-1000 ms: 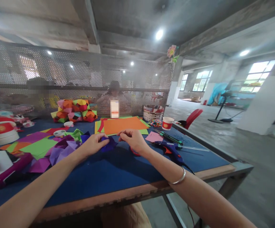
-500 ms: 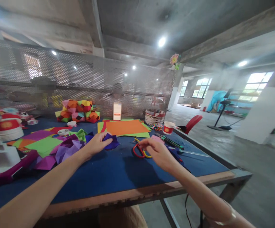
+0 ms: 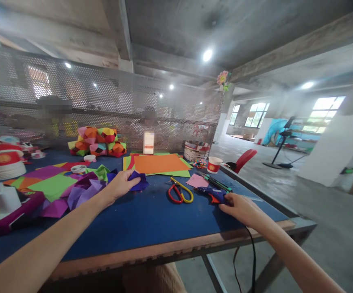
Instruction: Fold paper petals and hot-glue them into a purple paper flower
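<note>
A dark blue folded paper piece point(image 3: 140, 183) is pinched between the thumb and fingers of my left hand point(image 3: 122, 186), just above the table. My right hand point(image 3: 242, 207) is closed around the handle of a blue hot glue gun point(image 3: 210, 192) with an orange trigger, which lies on its side at the table's right. Between my hands lies a pair of scissors point(image 3: 181, 192) with one red and one yellow handle. Several purple folded papers point(image 3: 85, 191) sit to the left of my left hand.
Stacked coloured paper sheets point(image 3: 161, 163) lie at the back, below a phone point(image 3: 149, 143). Colourful folded paper balls point(image 3: 99, 142), a woven basket point(image 3: 197, 150) and a paper cup point(image 3: 214, 165) stand nearby. At left is a purple power strip point(image 3: 27, 209). A black cord hangs over the front edge.
My right hand has moved right, from over the scissors to the glue gun, and has taken hold of its handle. My left hand keeps the blue paper almost in place.
</note>
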### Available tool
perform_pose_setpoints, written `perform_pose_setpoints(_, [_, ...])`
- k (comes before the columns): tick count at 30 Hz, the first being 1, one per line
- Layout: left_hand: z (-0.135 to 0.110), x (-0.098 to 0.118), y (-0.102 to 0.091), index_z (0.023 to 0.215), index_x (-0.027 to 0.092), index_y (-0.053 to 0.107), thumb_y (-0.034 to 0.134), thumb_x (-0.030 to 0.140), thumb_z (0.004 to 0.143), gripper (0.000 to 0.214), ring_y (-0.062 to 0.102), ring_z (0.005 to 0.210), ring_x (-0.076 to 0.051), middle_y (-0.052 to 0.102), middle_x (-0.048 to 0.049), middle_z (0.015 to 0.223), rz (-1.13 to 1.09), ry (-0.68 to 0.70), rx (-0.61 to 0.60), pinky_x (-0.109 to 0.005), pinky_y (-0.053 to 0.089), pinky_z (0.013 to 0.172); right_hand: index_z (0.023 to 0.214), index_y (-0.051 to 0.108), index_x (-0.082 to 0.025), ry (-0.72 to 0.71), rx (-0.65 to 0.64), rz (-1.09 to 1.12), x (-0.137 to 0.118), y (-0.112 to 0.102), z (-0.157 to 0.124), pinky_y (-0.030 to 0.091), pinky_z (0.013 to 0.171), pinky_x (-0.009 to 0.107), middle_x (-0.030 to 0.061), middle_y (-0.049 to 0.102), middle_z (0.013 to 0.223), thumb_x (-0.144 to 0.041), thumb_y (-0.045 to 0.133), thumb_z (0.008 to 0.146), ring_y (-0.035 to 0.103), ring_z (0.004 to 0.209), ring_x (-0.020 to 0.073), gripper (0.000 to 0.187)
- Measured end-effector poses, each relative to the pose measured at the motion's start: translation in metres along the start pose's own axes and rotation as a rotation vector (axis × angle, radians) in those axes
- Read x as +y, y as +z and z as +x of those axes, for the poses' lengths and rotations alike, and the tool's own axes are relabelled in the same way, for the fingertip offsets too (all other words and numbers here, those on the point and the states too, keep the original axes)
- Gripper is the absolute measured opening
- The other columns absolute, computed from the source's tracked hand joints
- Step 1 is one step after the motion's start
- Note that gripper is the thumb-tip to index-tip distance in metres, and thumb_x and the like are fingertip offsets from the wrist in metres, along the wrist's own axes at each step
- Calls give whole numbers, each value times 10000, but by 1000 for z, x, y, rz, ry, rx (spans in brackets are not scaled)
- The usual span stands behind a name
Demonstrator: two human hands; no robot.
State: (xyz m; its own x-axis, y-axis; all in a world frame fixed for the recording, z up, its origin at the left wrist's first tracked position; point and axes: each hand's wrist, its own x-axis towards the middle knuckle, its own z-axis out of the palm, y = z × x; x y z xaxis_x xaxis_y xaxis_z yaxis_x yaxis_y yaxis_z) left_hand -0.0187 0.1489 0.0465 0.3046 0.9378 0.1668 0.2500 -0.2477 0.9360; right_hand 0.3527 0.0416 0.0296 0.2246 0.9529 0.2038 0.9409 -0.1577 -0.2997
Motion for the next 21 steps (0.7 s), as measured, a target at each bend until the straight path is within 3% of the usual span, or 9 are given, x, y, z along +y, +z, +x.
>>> perform_pose_setpoints(3, [-3, 5, 2, 773, 163, 631, 679, 345, 691, 205, 677, 597, -189, 710, -30, 653, -32, -33, 21, -270, 507, 524, 643, 602, -187, 55, -7, 161, 4, -1, 3, 296, 518, 261, -3, 562, 555, -388, 592, 721, 518, 529, 148, 216])
perform_pose_setpoints(6, [-4, 8, 4, 739, 164, 626, 644, 273, 727, 110, 655, 544, -166, 698, -15, 603, -24, -39, 42, -253, 494, 521, 653, 556, -193, 142, 0, 536, -3, -4, -2, 318, 467, 249, -47, 471, 507, -397, 595, 686, 448, 453, 112, 211])
perform_pose_setpoints(9, [-5, 10, 5, 699, 165, 619, 619, 227, 746, 78, 625, 499, -147, 676, 3, 555, -21, -36, 58, -241, 481, 520, 722, 563, -188, 125, 17, 932, -29, -10, -10, 388, 451, 218, -36, 541, 619, -391, 709, 622, 492, 516, 99, 269])
perform_pose_setpoints(12, [-5, 11, 4, 678, 162, 626, 627, 219, 740, 84, 614, 492, -142, 671, 7, 556, -49, -35, 75, -242, 483, 519, 886, 617, -192, 131, -95, 1195, -67, -17, -10, 379, 401, 174, -3, 612, 769, -413, 812, 599, 597, 657, 130, 411])
perform_pose_setpoints(15, [-4, 12, 2, 661, 160, 632, 672, 221, 702, 84, 619, 502, -147, 676, 1, 581, -87, -55, 118, -254, 497, 526, 887, 610, -196, 30, -206, 1312, -106, -18, 1, 378, 373, 160, 12, 650, 877, -455, 822, 637, 588, 645, 105, 417])
perform_pose_setpoints(21, [-1, 12, -4, 696, 154, 657, 736, 276, 657, 150, 633, 527, -148, 697, -13, 629, -115, -94, 167, -256, 510, 518, 823, 530, -211, -161, -307, 1222, -170, 0, 42, 343, 371, 178, -51, 563, 584, -397, 782, 691, 473, 465, 85, 340])
